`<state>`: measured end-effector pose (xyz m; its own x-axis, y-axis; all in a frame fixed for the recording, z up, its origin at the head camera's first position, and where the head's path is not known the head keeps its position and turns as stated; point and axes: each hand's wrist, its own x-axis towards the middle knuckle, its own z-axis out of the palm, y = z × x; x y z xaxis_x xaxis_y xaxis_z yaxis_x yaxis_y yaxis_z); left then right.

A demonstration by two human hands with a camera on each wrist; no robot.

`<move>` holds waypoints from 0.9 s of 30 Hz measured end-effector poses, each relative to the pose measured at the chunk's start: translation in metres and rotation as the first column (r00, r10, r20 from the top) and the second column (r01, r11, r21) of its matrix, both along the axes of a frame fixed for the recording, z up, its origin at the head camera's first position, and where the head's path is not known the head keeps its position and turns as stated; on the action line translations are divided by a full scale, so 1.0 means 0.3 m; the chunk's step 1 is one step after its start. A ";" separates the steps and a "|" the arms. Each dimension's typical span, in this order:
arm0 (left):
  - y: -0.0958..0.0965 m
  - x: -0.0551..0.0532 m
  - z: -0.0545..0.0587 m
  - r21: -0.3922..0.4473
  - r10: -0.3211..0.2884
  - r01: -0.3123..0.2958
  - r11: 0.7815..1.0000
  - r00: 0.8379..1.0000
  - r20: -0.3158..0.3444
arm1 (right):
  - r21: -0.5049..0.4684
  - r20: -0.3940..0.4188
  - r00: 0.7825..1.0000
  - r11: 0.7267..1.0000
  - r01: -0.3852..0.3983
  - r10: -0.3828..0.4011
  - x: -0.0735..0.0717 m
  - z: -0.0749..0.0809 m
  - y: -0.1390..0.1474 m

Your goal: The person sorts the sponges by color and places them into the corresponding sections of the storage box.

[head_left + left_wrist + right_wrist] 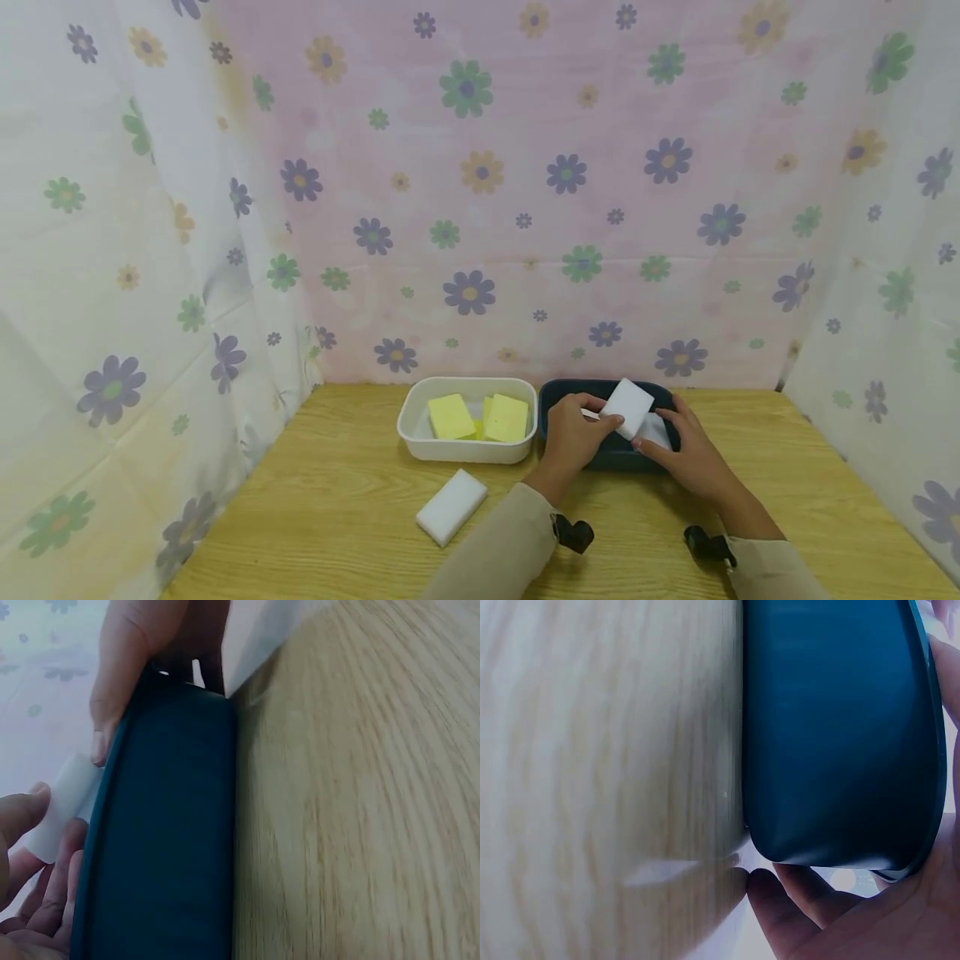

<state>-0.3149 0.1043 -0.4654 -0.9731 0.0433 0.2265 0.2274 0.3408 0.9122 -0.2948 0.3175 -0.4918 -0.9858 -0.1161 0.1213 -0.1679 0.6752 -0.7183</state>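
Note:
My left hand pinches a white sponge between thumb and fingers, tilted above the dark blue container. In the left wrist view, the held sponge shows past the container's rim. My right hand grips that container's right end, thumb over the front rim and fingers round the outer end wall. From the right wrist, the fingers appear along the end of the container. Inside it lies another white piece, partly hidden by the held sponge and right thumb.
Left of the blue container stands a white container with several yellow sponges in it. One more white sponge lies on the wooden table in front. A flowered curtain hangs behind and at both sides.

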 end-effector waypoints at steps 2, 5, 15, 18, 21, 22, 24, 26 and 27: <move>0.001 -0.006 -0.001 -0.012 -0.002 0.002 1.000 1.000 0.005 | 0.006 0.003 1.000 1.000 0.004 -0.004 0.002 0.001 0.000; 0.000 -0.007 0.002 -0.030 -0.006 0.006 1.000 1.000 0.001 | 0.019 0.010 1.000 1.000 0.007 -0.007 0.005 0.002 0.001; -0.009 -0.006 0.005 -0.099 -0.011 0.010 0.995 1.000 -0.006 | 0.011 -0.012 1.000 1.000 -0.008 0.008 -0.003 -0.005 -0.008; -0.007 -0.011 0.000 -0.124 -0.024 0.022 0.992 1.000 -0.013 | 0.005 -0.014 1.000 1.000 -0.013 0.013 -0.005 -0.006 -0.005; -0.005 -0.014 -0.006 -0.141 -0.036 0.035 0.989 0.999 -0.006 | 0.000 -0.005 1.000 1.000 -0.010 0.010 -0.005 -0.008 -0.004; -0.004 -0.016 -0.007 -0.144 -0.037 0.036 0.989 0.999 0.000 | -0.004 -0.001 1.000 1.000 -0.009 0.009 -0.005 -0.008 -0.004; -0.004 -0.017 -0.007 -0.157 -0.041 0.041 0.987 0.999 0.002 | -0.008 0.007 1.000 1.000 -0.007 0.007 -0.005 -0.005 -0.004; -0.005 -0.017 -0.006 -0.180 -0.047 0.045 0.983 0.999 -0.007 | -0.011 0.012 1.000 1.000 -0.004 0.004 -0.005 -0.002 -0.004; -0.006 -0.017 -0.005 -0.189 -0.053 0.049 0.981 0.998 -0.017 | -0.012 0.014 1.000 1.000 -0.002 0.002 -0.004 -0.001 -0.004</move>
